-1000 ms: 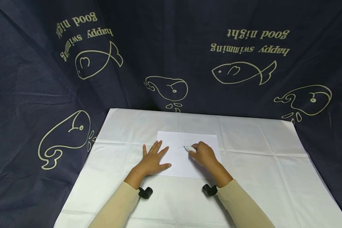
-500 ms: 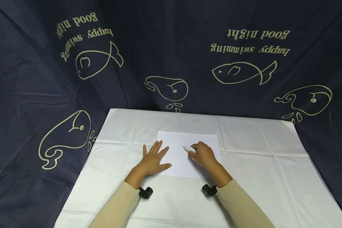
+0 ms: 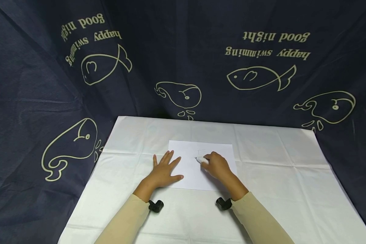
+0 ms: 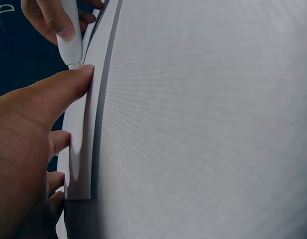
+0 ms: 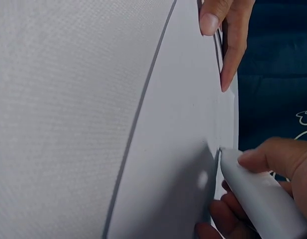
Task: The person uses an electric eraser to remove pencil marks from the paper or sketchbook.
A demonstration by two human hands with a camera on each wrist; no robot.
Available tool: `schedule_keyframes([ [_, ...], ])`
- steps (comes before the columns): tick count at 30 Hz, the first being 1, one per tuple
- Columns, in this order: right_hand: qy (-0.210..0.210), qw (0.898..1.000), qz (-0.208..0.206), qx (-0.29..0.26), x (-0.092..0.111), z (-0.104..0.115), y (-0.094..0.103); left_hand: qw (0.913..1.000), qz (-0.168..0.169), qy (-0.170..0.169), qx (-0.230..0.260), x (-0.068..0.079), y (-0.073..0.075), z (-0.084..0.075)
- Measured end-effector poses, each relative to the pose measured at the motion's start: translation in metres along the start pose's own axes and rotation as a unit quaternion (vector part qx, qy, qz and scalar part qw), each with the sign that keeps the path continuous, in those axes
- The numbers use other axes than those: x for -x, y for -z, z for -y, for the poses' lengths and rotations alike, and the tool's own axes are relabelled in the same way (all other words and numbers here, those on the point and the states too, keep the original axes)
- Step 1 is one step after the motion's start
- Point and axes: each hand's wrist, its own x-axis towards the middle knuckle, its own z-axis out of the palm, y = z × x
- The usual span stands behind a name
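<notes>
A sheet of white paper (image 3: 189, 173) with a few faint thin lines near its upper middle lies on the table. My left hand (image 3: 163, 172) rests with spread fingers over the paper's left edge; its thumb (image 4: 73, 84) lies on the sheet in the left wrist view. My right hand (image 3: 218, 166) pinches a thick white pen (image 3: 204, 160), tilted with its tip at the paper. In the right wrist view the pen (image 5: 260, 199) sits between thumb and fingers, and its tip meets or nearly meets the sheet. The pen's rear end is hidden by the hand in the head view.
The table has a creased white cloth (image 3: 280, 189). Behind and beside it hangs a dark blue curtain (image 3: 177, 47) printed with fish, whales and lettering. Black wrist cameras (image 3: 156, 206) sit at both beige sleeves (image 3: 125, 217).
The pen tip has shifted slightly left across the paper, with small movements of my right hand. My left hand and the sheet stay in place.
</notes>
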Motion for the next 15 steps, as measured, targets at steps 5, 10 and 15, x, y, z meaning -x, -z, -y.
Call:
schedule_keyframes([
  [5,-0.004,1.0,-0.01,0.006,0.0003,0.0006,0.0004,1.0,0.001,0.0,-0.003,0.0,0.0,0.0002],
  [10,0.005,1.0,-0.005,0.003,-0.0002,0.0021,0.0002,1.0,0.001,0.001,0.0,0.0,0.0007,-0.0001],
  [15,0.006,1.0,-0.011,0.003,-0.0002,0.0031,-0.0005,1.0,-0.001,0.0,-0.001,0.0,0.0003,0.0003],
])
